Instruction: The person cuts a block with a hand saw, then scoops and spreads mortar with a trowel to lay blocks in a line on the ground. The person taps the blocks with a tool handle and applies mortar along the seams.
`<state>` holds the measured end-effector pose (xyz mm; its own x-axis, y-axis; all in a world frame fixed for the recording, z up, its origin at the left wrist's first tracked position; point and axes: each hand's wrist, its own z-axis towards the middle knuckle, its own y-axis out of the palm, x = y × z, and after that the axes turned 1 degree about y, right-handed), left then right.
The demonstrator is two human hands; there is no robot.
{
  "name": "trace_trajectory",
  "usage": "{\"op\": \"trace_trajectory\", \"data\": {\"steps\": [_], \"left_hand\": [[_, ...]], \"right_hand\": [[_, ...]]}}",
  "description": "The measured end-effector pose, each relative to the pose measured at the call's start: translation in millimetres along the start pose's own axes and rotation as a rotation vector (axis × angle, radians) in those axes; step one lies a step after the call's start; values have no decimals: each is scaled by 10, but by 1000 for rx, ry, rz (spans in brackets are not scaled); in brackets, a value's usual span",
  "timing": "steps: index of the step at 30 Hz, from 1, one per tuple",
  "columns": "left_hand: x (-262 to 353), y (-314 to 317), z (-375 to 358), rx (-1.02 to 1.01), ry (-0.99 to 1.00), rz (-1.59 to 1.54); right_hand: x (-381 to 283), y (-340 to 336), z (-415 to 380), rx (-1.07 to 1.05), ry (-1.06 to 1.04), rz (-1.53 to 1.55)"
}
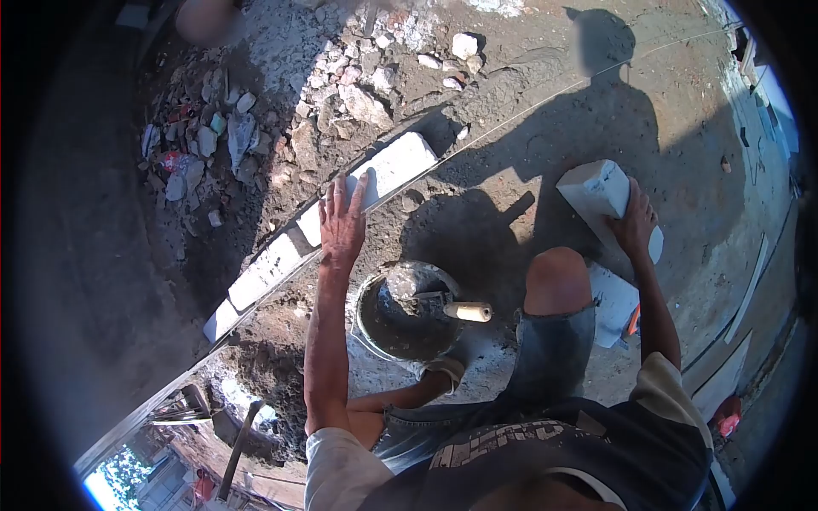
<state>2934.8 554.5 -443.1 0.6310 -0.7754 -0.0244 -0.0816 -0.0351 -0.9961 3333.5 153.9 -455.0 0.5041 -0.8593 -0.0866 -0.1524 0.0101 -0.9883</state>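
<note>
My left hand [342, 228] lies with fingers stretched out on the near end of a white block [405, 169], in a slanting row along the ground. Further down that row sit another white block [268, 271] and a short piece [221, 321]. On the right, my right hand [635, 220] is wrapped around the side of a loose white block [596, 189], which is tilted; its lower part is in shadow. Between my arms stands a bucket [361, 319] with grey mortar inside. A trowel [469, 312] rests in it, wooden handle over the rim.
A taut string [532, 109] runs close along the row. Stone rubble [362, 104] and litter [243, 136] lie beyond it. Near my knee is another white block [612, 298], with something orange [634, 320] beside it. A long-handled tool [239, 451] stands at lower left.
</note>
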Motion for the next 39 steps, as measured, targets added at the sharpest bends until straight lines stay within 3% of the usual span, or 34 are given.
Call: {"op": "trace_trajectory", "data": {"steps": [9,15,26,33,35,39], "left_hand": [[-720,28,-496,-108,-151,-65],[-673,34,-486,-51,-202,-176],[-695,192,-531,12,-180,-82],[-531,-11,-696,43,-168,-14],[-287,-305,-786,-6,-319,-127],[161,-294,-1444,315,-640,-336]], "right_hand": [[-8,29,-11,13,-8,8],[14,62,-3,1,-6,1],[-76,-114,-113,-11,5,66],[-357,-166,-428,296,-210,99],[-426,-219,-546,274,-212,150],[-890,-654,-754,130,-222,638]]}}
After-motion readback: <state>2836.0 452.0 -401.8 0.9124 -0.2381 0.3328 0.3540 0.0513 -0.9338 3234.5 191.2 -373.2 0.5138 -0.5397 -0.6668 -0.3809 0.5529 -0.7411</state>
